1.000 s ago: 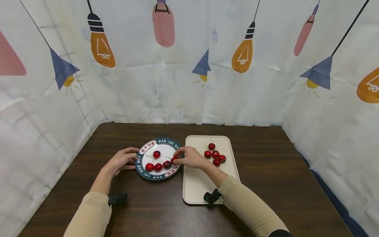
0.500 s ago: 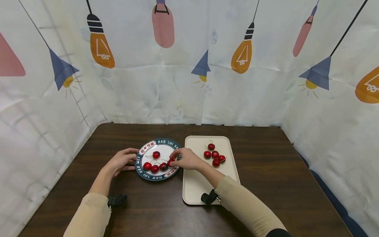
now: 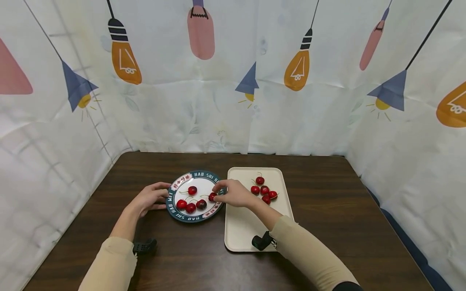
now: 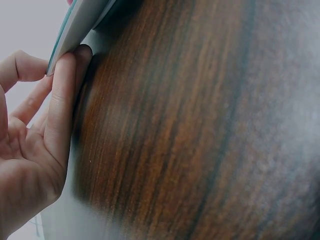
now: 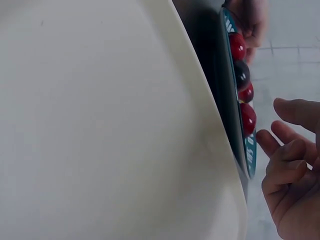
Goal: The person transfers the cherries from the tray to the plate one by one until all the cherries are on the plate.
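Observation:
A round plate [image 3: 176,216] with a dark green lettered rim holds several red cherries [image 3: 192,190], one of them darker. My left hand [image 3: 151,198] grips its left edge; in the left wrist view the rim lies between thumb and fingers. Over the plate's right side is my right hand [image 3: 233,194], beside the rightmost cherry [image 3: 212,197]. The right wrist view shows its thumb and fingers spread apart, nothing between them, one fingertip close to a cherry [image 5: 248,119].
To the right of the plate lies a cream rectangular tray [image 3: 240,230] with several more cherries [image 3: 264,190] towards its far end. Plate and tray rest on a dark wooden table [image 3: 327,202]. A patterned curtain [image 3: 218,113] surrounds the table's back and sides.
The right hand moved left with a cherry, shifting the front cherries left, then let it go on the plate and drew back slightly right. The left hand stayed at the rim.

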Motion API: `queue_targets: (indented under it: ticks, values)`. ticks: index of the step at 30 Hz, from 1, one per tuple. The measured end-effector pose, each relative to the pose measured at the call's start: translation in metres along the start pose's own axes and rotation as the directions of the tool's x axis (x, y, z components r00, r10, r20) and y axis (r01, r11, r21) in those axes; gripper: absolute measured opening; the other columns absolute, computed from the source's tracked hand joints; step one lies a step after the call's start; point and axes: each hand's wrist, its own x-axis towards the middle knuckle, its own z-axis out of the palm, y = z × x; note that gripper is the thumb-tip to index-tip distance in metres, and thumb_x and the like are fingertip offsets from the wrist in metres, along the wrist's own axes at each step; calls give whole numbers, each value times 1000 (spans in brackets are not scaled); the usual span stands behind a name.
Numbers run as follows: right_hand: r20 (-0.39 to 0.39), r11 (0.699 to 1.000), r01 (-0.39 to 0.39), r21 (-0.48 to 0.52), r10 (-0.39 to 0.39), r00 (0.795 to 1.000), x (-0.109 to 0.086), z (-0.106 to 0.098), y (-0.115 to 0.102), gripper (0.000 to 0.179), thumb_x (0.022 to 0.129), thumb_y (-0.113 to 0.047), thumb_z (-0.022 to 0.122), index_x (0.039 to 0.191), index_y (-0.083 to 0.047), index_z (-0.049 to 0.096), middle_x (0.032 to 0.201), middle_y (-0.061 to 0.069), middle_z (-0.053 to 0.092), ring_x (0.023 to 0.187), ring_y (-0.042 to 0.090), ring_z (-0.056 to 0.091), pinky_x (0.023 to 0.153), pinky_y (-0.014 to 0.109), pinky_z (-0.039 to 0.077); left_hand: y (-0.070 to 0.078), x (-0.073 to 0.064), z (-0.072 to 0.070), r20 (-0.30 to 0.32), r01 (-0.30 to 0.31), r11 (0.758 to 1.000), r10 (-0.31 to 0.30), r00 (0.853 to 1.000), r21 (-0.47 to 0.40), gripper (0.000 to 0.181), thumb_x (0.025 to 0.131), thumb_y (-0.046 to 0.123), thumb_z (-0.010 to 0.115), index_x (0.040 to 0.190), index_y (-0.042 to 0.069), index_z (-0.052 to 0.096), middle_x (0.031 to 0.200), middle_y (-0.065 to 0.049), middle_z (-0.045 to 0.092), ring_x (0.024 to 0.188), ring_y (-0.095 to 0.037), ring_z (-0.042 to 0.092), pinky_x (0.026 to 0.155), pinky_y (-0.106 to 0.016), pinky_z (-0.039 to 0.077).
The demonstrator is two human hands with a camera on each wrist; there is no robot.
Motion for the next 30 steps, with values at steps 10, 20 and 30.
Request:
queue_targets:
  ticks: [10, 20, 30]
  values:
    - [-57, 1000, 12, 9, -12, 998, -13, -16, 18, 28, 94, -17, 73, 120, -6, 71, 110, 3, 70, 109, 23, 62, 95, 39, 52, 0, -1, 2, -3, 5, 1000, -5, 1000, 5, 53, 103, 16, 55, 151, -1, 41, 133, -25, 51, 102, -28, 61, 82, -37, 61]
    - [-132, 1000, -13, 15, 15, 991, -30, -39, 44, 27, 94, -16, 73, 119, -4, 71, 103, -3, 71, 111, 25, 63, 97, 44, 52, 0, -1, 2, -3, 7, 1000, -7, 1000, -1, 53, 103, 16, 55, 152, 0, 41, 132, -24, 51, 100, -27, 62, 82, -36, 61]
    - [-187, 995, -89, 52, 97, 977, -45, -64, 58, 30, 97, -18, 70, 123, -4, 69, 106, -1, 71, 96, 22, 62, 86, 40, 50, 1, 0, 0, -3, 13, 1000, -13, 1000, 0, 55, 104, 18, 56, 153, 1, 40, 133, -25, 52, 103, -29, 61, 83, -36, 61]
